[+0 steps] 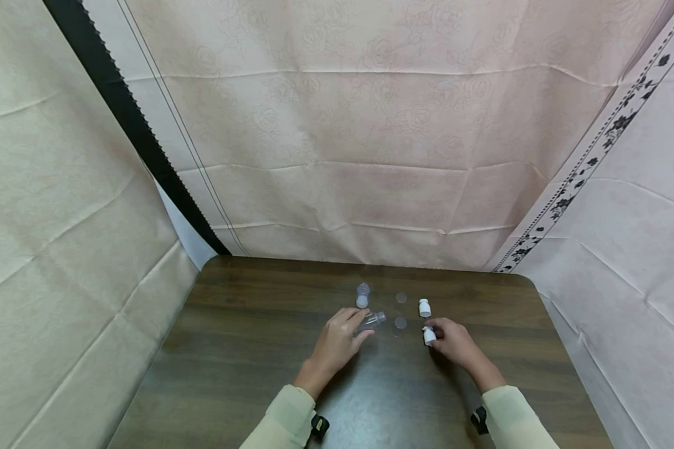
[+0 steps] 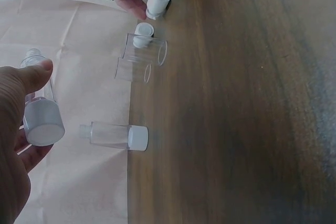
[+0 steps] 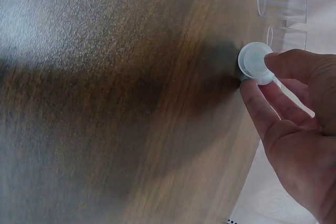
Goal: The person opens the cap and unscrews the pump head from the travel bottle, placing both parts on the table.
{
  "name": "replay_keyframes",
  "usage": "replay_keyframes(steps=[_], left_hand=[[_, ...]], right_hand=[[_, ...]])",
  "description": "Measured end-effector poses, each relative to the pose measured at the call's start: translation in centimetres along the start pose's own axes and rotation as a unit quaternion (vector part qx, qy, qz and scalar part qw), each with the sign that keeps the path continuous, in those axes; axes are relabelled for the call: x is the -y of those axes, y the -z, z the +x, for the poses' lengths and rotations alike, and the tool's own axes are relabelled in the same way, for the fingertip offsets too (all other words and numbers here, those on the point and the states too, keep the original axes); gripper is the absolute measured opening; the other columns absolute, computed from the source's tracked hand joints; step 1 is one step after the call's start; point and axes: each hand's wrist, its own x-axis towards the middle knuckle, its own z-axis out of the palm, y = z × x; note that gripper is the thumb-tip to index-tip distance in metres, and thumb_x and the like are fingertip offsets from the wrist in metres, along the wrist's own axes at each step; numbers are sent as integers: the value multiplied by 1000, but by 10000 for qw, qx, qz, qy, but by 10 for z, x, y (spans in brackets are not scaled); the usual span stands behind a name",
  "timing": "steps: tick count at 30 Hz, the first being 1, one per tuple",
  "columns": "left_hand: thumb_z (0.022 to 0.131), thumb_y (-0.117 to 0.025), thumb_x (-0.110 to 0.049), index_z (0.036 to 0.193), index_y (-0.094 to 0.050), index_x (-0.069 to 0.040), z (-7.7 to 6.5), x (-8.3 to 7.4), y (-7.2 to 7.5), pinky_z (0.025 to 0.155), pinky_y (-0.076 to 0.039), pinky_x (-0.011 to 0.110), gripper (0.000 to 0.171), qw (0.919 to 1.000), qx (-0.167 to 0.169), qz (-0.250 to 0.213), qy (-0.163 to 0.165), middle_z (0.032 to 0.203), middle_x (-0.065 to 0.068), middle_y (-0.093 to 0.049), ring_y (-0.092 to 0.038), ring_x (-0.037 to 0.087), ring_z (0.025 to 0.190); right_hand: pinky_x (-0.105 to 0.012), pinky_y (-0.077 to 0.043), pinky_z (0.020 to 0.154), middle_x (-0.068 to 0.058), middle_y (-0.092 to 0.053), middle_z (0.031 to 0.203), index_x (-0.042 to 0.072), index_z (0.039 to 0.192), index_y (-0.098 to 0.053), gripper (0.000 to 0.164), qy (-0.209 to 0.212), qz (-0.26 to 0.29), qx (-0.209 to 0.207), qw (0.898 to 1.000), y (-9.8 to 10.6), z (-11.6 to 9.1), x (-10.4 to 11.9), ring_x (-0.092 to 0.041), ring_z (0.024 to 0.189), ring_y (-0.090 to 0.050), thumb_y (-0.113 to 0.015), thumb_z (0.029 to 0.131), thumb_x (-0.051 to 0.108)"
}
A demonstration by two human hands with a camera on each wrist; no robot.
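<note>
My left hand (image 1: 337, 340) grips a small clear bottle (image 1: 373, 319) with a white base (image 2: 44, 123), tilted above the table; the thumb lies along its clear side in the left wrist view. With thumb and fingertips my right hand (image 1: 456, 343) pinches a small white pump top (image 3: 255, 63), low over the wood. Just beyond it stands a second white pump top (image 1: 424, 308). A second clear bottle (image 1: 362, 295) with a white base stands past my left hand. Between the hands are two clear caps, a nearer one (image 1: 400, 322) and a farther one (image 1: 401, 298).
The brown wooden table (image 1: 230, 362) ends at a far edge just behind the parts. A pale pink cloth (image 1: 342, 156) hangs behind it, with light cloths at both sides. Both sleeves are pale, with a dark wrist device (image 1: 319, 426) at the left cuff.
</note>
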Motion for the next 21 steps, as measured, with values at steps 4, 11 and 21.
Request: replay_keyframes(steps=[4, 11, 21], left_hand=[[82, -89, -26, 119, -75, -8, 1, 1, 0, 80, -60, 26, 43, 10000, 7, 50, 2, 109, 4, -74, -70, 15, 96], [80, -90, -25, 118, -76, -9, 0, 2, -1, 80, -60, 26, 44, 10000, -52, 73, -1, 107, 3, -74, -70, 15, 95], [82, -89, -26, 118, -76, -8, 0, 2, 0, 79, -60, 26, 42, 9999, -13, 76, 106, 107, 3, -74, -70, 14, 95]], right_hand=[[-45, -60, 83, -21, -66, 126, 0, 125, -69, 36, 33, 18, -9, 10000, 0, -1, 0, -31, 105, -69, -73, 89, -3], [-43, -61, 82, -21, -66, 126, 0, 124, -69, 37, 123, -14, -54, 9999, 0, -1, 2, -30, 103, -70, -74, 87, -5], [-45, -60, 83, -22, -65, 126, 1, 124, -69, 39, 96, 72, -29, 9999, 2, -3, 4, -31, 105, -70, -75, 86, -6]])
